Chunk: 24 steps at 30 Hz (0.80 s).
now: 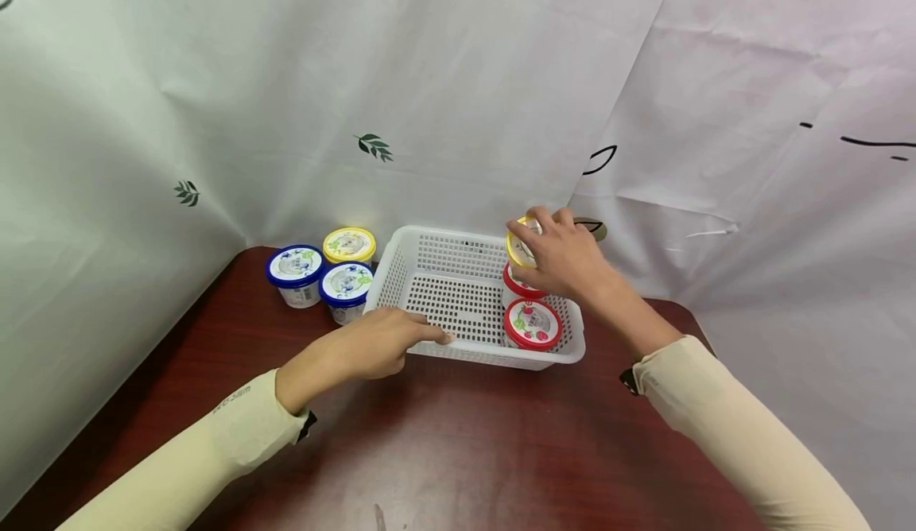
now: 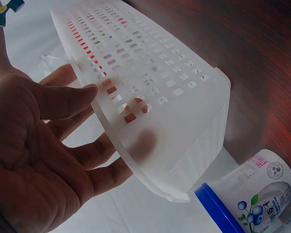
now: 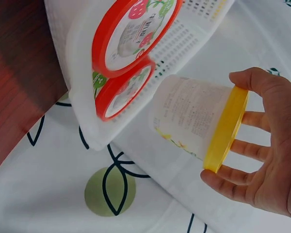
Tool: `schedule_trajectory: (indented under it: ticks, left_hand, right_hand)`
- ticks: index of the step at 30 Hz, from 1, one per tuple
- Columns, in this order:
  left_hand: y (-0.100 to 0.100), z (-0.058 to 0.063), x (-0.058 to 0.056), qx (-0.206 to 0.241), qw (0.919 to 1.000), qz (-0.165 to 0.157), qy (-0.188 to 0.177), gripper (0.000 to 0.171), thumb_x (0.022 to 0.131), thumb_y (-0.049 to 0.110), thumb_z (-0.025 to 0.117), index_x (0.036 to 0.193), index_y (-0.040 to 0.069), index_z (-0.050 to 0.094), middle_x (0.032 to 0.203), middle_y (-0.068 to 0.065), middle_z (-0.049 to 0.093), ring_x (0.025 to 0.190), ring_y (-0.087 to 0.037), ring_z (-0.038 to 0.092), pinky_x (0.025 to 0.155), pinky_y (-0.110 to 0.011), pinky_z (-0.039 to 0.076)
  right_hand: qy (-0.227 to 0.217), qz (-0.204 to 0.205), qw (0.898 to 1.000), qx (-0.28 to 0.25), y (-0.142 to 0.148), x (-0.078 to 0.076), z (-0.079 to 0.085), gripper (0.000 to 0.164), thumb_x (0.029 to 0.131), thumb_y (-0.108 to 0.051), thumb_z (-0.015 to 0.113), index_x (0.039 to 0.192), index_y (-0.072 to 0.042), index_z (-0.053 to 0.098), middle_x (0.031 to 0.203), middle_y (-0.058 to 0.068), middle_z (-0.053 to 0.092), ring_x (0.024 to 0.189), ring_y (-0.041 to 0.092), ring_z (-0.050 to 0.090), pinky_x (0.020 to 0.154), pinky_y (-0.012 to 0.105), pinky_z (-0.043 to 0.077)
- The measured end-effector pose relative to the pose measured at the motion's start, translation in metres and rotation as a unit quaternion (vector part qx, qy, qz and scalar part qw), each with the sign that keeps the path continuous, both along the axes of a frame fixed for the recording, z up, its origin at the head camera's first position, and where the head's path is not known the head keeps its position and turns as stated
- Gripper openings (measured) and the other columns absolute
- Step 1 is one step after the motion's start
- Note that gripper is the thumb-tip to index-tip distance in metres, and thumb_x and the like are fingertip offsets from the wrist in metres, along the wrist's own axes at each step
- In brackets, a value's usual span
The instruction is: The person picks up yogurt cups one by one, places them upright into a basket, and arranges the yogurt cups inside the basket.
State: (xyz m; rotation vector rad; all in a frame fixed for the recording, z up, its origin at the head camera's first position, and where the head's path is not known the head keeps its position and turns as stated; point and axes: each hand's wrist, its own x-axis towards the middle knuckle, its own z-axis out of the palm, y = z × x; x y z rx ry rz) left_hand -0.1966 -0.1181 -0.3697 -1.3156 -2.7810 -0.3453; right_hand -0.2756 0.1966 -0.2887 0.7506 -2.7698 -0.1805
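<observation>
My left hand [image 1: 379, 342] grips the front rim of a white perforated plastic basket [image 2: 184, 111]; in the left wrist view the thumb lies on the outer wall and the fingers show behind it. Over the basket's back right corner, my right hand [image 1: 565, 253] holds a yogurt cup with a yellow lid [image 3: 194, 114], thumb and fingers spread around the lid's edge. Below that cup, two red-lidded cups stand one behind the other at the basket's right end: a front one [image 1: 533, 324] and a back one [image 1: 517, 281], partly hidden by the hand.
Left of the basket, two blue-lidded cups [image 1: 296, 265] and another yellow-lidded cup [image 1: 349, 243] stand close together on the dark red table [image 1: 458, 443]. A white printed curtain [image 1: 458, 102] hangs right behind the basket and along both sides.
</observation>
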Motion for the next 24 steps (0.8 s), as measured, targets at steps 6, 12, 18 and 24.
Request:
schedule_trajectory:
  ticks: [6, 12, 18, 24]
  left_hand:
    - [0.001, 0.001, 0.0, -0.003, 1.0, 0.003, -0.004, 0.069, 0.086, -0.017, 0.064, 0.142, 0.02, 0.08, 0.123, -0.002, 0.084, 0.101, -0.023, 0.078, 0.087, -0.042, 0.063]
    - [0.002, 0.001, 0.001, -0.004, 1.0, 0.0, -0.001, 0.068, 0.087, -0.018, 0.064, 0.142, 0.02, 0.08, 0.123, -0.002, 0.084, 0.102, -0.023, 0.079, 0.088, -0.042, 0.064]
    - [0.002, 0.004, 0.002, 0.0, 1.0, -0.007, 0.002, 0.068, 0.086, -0.018, 0.065, 0.14, 0.02, 0.081, 0.122, -0.002, 0.084, 0.097, -0.022, 0.078, 0.084, -0.041, 0.063]
    - [0.003, 0.004, 0.003, -0.007, 1.0, 0.002, -0.003, 0.067, 0.087, -0.017, 0.064, 0.141, 0.02, 0.08, 0.122, -0.003, 0.084, 0.098, -0.023, 0.078, 0.085, -0.042, 0.063]
  right_hand:
    - [-0.005, 0.01, 1.0, -0.003, -0.007, 0.001, -0.002, 0.075, 0.1, -0.049, 0.073, 0.168, -0.023, 0.054, 0.167, 0.017, 0.053, 0.139, 0.051, 0.056, 0.094, 0.063, 0.062]
    - [-0.009, 0.013, 1.0, -0.015, -0.015, 0.004, -0.006, 0.074, 0.099, -0.047, 0.071, 0.168, -0.025, 0.055, 0.166, 0.015, 0.053, 0.139, 0.05, 0.057, 0.093, 0.062, 0.062]
    - [-0.018, 0.022, 1.0, -0.011, -0.022, 0.007, -0.012, 0.073, 0.101, -0.048, 0.071, 0.168, -0.025, 0.055, 0.166, 0.014, 0.054, 0.138, 0.048, 0.059, 0.089, 0.058, 0.064]
    - [-0.029, 0.017, 0.999, -0.005, -0.029, 0.008, -0.018, 0.074, 0.102, -0.05, 0.07, 0.169, -0.027, 0.053, 0.166, 0.013, 0.054, 0.14, 0.046, 0.059, 0.091, 0.056, 0.065]
